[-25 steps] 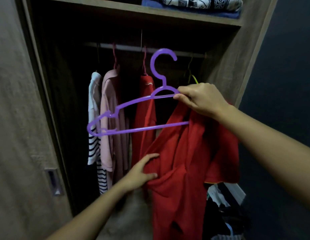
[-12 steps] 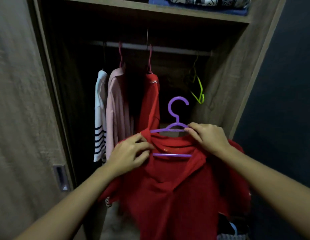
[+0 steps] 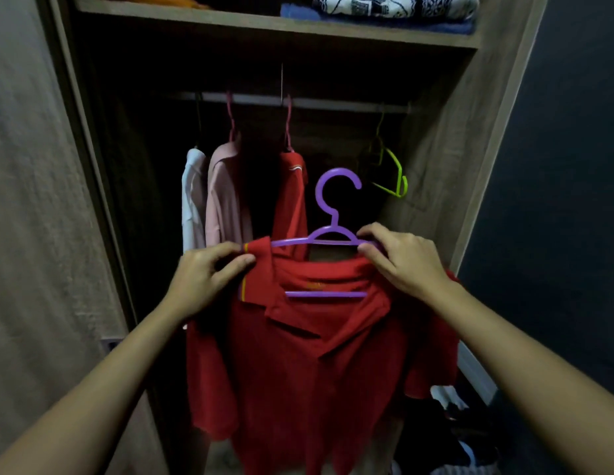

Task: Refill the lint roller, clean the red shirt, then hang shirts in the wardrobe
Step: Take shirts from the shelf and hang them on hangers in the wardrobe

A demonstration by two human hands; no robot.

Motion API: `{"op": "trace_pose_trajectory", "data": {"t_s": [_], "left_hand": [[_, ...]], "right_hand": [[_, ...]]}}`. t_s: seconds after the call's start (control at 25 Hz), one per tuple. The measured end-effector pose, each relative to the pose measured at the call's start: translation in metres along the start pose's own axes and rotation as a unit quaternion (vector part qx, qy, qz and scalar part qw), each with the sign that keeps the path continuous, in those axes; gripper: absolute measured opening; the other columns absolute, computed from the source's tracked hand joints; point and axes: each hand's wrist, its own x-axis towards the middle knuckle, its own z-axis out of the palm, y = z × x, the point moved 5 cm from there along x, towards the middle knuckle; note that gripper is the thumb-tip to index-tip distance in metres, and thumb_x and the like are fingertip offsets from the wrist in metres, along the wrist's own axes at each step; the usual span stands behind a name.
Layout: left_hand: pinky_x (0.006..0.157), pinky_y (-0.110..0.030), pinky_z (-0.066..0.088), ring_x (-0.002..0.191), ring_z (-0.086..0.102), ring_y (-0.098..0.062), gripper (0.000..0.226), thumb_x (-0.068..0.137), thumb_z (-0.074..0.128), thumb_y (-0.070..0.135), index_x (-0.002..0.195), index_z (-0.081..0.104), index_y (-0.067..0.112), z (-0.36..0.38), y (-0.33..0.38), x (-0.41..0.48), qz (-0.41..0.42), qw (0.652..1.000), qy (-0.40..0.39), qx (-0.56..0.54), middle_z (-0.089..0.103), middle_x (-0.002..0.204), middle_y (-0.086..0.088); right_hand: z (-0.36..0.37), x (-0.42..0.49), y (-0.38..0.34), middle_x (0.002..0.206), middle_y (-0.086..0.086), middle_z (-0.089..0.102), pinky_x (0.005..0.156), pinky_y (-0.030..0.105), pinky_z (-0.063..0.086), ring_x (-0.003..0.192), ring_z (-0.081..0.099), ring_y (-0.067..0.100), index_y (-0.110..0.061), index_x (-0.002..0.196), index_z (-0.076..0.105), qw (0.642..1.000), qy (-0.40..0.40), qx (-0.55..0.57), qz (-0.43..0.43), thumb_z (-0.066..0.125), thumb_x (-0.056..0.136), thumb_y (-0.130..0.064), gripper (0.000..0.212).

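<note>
Pinched between the thumb and curled fingers of the left hand (image 3: pixel 209 279) is the left collar corner of a red polo shirt (image 3: pixel 315 371) with a thin yellow stripe along the collar edge, right where the cloth meets the left tip of a purple plastic hanger (image 3: pixel 334 221). The right hand (image 3: pixel 408 262) is closed over the hanger's right shoulder, fingers curled across the top and thumb beneath, touching the shirt's neckline.

The hanger is held level in front of the open wood-grain wardrobe (image 3: pixel 446 149). Its long axis runs left to right, and its hook stands upright with the opening to the right. The shirt is draped on it with the collar up and the body hanging straight down, near the camera. A small yellowish mark inside the neck is too blurred to read.

Farther in, a grey metal rail (image 3: pixel 333 104) carries a white shirt (image 3: pixel 192 200), a pale pink shirt (image 3: pixel 226 200) and a second red garment (image 3: pixel 293 200) on the left. A bare lime-green hanger (image 3: pixel 398 180) hangs at the right end. On the wooden shelf (image 3: pixel 264 24) above lie a black-and-white patterned cloth (image 3: pixel 394 5) and a folded blue one (image 3: pixel 333 15).
</note>
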Motion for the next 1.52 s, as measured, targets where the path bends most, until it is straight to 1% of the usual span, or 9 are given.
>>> {"op": "trace_pose_trajectory", "data": {"t_s": [0.44,0.64,0.76,0.88,1.0,1.12,1.24,1.36,1.52], "left_hand": [[0.077,-0.011,0.047,0.079,0.057,0.018,0.021,0.077,0.069,0.036,0.076,0.066,0.057,-0.046,-0.016,0.019,-0.113,0.993,0.008,-0.042,0.066,0.082,0.037],[0.082,-0.027,0.051,0.086,0.063,0.007,0.021,0.067,0.064,0.062,0.084,0.069,0.051,-0.045,-0.02,0.017,-0.133,0.991,0.027,-0.018,0.067,0.083,0.034],[0.082,-0.033,0.052,0.092,0.068,-0.013,0.038,0.071,0.067,0.056,0.095,0.074,0.028,-0.037,0.0,0.015,-0.138,0.986,0.069,0.061,0.075,0.093,0.007],[0.078,-0.037,0.052,0.094,0.068,-0.027,0.046,0.073,0.054,0.061,0.097,0.073,0.027,-0.021,0.027,0.014,-0.135,0.979,0.067,0.136,0.075,0.096,-0.004],[0.072,-0.036,0.049,0.093,0.066,-0.032,0.044,0.078,0.053,0.062,0.099,0.072,0.029,-0.004,0.049,0.007,-0.149,0.973,0.063,0.167,0.074,0.094,-0.007],[0.073,-0.037,0.049,0.095,0.065,-0.032,0.031,0.084,0.059,0.05,0.103,0.07,0.028,0.005,0.057,0.003,-0.164,0.976,0.026,0.143,0.074,0.095,-0.007],[0.081,-0.039,0.051,0.097,0.066,-0.026,0.029,0.086,0.06,0.042,0.11,0.068,0.029,0.013,0.072,0.007,-0.124,0.988,-0.059,0.07,0.073,0.101,-0.002],[0.078,-0.032,0.051,0.085,0.067,-0.013,0.031,0.087,0.06,0.04,0.116,0.065,0.031,0.025,0.091,0.003,-0.116,0.982,-0.149,-0.018,0.074,0.091,0.004],[0.06,-0.026,0.046,0.062,0.066,-0.008,0.027,0.087,0.055,0.047,0.078,0.073,0.03,0.037,0.066,0.006,-0.195,0.958,-0.095,-0.19,0.073,0.074,-0.001]], "right_hand": [[0.032,-0.015,0.06,0.092,0.007,0.064,0.077,0.022,0.044,0.081,0.057,0.007,-0.022,0.088,0.061,0.849,0.019,0.455,0.268,0.037,0.098,-0.035,0.029],[0.007,-0.008,0.021,0.121,0.007,0.058,0.096,0.038,0.035,0.111,0.05,0.023,-0.015,0.121,0.053,0.974,0.048,0.17,0.142,0.039,0.093,-0.031,0.035],[-0.009,0.0,-0.036,0.113,0.004,0.06,0.096,0.03,0.04,0.106,0.056,0.022,-0.012,0.126,0.049,0.969,0.055,0.232,0.072,0.049,0.091,-0.025,0.038],[0.017,0.007,-0.083,0.109,-0.002,0.06,0.096,0.029,0.044,0.094,0.061,0.018,-0.009,0.139,0.032,0.807,-0.143,0.524,0.233,0.049,0.094,-0.019,0.05],[0.029,0.015,-0.091,0.094,0.007,0.058,0.078,0.019,0.043,0.08,0.057,0.01,-0.014,0.1,0.053,0.676,-0.088,0.651,0.333,0.045,0.094,-0.012,0.01],[0.029,0.022,-0.087,0.061,-0.004,0.052,0.063,0.018,0.039,0.065,0.056,0.007,-0.017,0.071,0.05,0.673,-0.019,0.653,0.347,0.045,0.091,-0.003,0.025],[0.024,0.026,-0.086,0.087,0.002,0.065,0.065,0.021,0.054,0.089,0.067,0.015,0.0,0.115,0.053,0.67,0.008,0.655,0.349,0.047,0.092,-0.006,0.024],[0.018,0.033,-0.081,0.064,-0.005,0.059,0.042,0.011,0.043,0.047,0.058,-0.004,-0.017,0.091,0.051,0.661,0.025,0.667,0.343,0.053,0.09,-0.008,0.009],[0.012,0.04,-0.066,0.063,-0.002,0.055,0.049,0.015,0.04,0.047,0.052,0.002,-0.016,0.082,0.05,0.703,0.027,0.611,0.364,0.067,0.08,-0.013,0.018]]}}
